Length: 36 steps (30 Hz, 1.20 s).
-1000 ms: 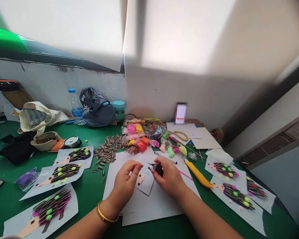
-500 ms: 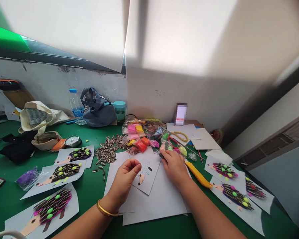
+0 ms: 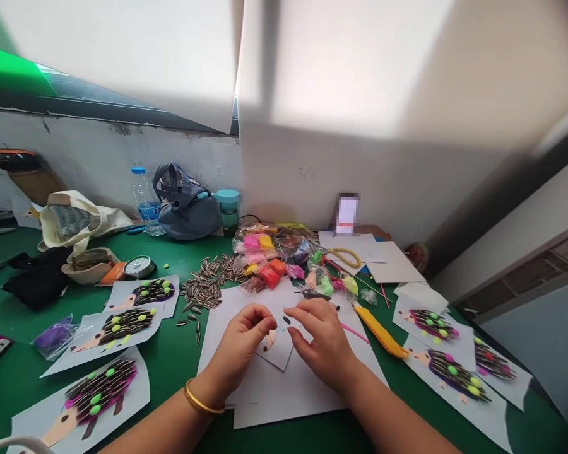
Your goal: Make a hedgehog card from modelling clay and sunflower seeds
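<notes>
A small white sheet (image 3: 277,359) with a part-made hedgehog lies on larger white paper (image 3: 307,394). It bears a peach clay face (image 3: 269,342) and a dark oval clay piece (image 3: 286,320). My left hand (image 3: 246,337) hovers at the sheet's left side, thumb and fingertips pinched; whatever they hold is hidden. At the other side, my right hand (image 3: 324,337) has thumb and forefinger apart around the dark oval, with nothing visible gripped. A dark pen-like tool (image 3: 315,294) lies just beyond the right hand.
Sunflower seeds (image 3: 203,290) are piled left of the paper. Bagged coloured clay (image 3: 267,265) and yellow-handled scissors (image 3: 345,257) lie behind it. A yellow cutter (image 3: 381,334) and hedgehog pictures (image 3: 459,372) are on the right; more hedgehog pictures (image 3: 101,391) lie left.
My right hand has come back from the clay bags and dark tool to the small sheet, its fingers now spread. My left hand has shifted slightly right and stays pinched.
</notes>
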### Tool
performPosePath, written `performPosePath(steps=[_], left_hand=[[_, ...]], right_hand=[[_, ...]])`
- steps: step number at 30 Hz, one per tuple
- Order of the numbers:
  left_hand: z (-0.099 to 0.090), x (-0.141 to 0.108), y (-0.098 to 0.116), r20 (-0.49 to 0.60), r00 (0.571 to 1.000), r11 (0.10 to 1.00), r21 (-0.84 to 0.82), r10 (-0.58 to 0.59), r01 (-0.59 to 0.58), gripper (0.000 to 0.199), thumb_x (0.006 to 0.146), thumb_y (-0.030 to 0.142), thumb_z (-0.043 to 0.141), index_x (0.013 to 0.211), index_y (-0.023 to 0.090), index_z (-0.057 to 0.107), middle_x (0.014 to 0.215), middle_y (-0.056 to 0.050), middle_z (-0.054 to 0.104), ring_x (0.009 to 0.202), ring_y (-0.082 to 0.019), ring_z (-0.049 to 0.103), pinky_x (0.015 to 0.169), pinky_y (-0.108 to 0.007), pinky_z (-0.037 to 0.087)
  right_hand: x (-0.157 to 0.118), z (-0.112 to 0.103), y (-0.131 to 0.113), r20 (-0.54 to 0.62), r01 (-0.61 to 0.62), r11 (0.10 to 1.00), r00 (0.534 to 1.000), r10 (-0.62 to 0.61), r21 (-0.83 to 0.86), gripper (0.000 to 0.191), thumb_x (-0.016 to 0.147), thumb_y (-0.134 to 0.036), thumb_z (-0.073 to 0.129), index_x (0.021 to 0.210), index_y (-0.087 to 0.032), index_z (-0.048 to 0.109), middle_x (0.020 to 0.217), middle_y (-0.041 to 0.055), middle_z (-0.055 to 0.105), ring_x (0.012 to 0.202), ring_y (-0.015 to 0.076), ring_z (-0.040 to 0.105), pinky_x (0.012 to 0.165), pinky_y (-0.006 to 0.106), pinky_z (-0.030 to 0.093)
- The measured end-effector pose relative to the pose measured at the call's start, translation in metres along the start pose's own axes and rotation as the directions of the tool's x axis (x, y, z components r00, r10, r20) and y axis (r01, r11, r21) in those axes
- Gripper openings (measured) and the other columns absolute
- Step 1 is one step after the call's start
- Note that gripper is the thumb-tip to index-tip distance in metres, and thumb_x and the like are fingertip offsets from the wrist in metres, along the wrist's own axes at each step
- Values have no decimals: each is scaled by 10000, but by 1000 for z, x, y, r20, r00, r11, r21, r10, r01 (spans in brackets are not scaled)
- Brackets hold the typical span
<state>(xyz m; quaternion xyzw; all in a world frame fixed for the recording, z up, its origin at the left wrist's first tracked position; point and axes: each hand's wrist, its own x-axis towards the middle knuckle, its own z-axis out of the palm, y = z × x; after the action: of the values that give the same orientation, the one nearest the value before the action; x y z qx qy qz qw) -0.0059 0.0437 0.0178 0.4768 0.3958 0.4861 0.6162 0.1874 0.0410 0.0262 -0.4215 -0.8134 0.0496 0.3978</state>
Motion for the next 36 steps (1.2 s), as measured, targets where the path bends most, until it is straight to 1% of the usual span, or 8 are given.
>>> performPosePath(steps=[3,8,14,16,19,24,31,36], left_hand=[[2,-1,3,-29,999,998,56,-14,16,250,812,383,723,917,166,654,857,-38,677,817,-164,603,730,-265,472],[7,-6,-1,-2,1000,993,115,17,-17,497,798,391,728,1212,198,532,706,27,649,701,-155,618,682,-276,487],[-1,-5,-5,69,995,932,349,74,-94,471,901,452,580,1284,187,507,798,-22,704,747,-179,657,702,-303,514],[-10,2,-3,51,990,868,476,132,-140,402,955,449,473,1263,200,536,906,-52,729,841,-197,678,788,-344,527],[-29,15,0,5,973,666,728,232,-163,338,963,369,443,1234,218,577,1088,-75,728,1051,-233,663,957,-412,488],[-46,27,-1,150,975,401,893,163,-205,493,911,183,415,1398,223,480,1323,-73,641,1210,-238,606,1025,-417,476],[-45,25,-1,312,946,164,932,93,-323,574,846,38,398,1383,200,523,1320,-89,634,1213,-236,583,1052,-414,443],[-44,26,0,256,955,127,953,152,-276,574,841,31,398,1387,168,513,1201,-110,693,1145,-255,604,1001,-446,461]], right_hand=[[-2,2,-6,7,31,997,999,-31,65,242,899,-250,626,1139,-249,652,991,54,654,935,219,578,828,385,431],[-3,5,-7,17,28,989,999,-31,144,198,894,-309,675,1081,-243,672,942,44,660,891,204,577,796,370,419],[-2,7,-3,63,-11,981,998,-1,194,81,907,-254,645,961,-253,704,860,21,662,840,184,584,774,340,416],[0,4,1,76,-69,984,995,58,162,68,894,-224,626,914,-236,690,868,25,667,850,189,584,775,333,420],[3,-2,10,124,-236,970,966,228,55,96,896,-196,562,876,-214,653,872,27,673,844,192,586,744,316,423],[6,-3,31,219,-413,897,871,439,-157,121,895,-209,544,929,-216,660,934,36,705,902,214,617,757,314,423],[8,3,45,227,-362,909,886,404,-207,126,830,-131,629,920,-205,678,1033,41,693,1021,226,574,887,332,417],[6,9,34,285,-298,941,899,333,-160,123,887,-212,623,935,-243,731,1000,47,676,994,225,558,883,349,421]])
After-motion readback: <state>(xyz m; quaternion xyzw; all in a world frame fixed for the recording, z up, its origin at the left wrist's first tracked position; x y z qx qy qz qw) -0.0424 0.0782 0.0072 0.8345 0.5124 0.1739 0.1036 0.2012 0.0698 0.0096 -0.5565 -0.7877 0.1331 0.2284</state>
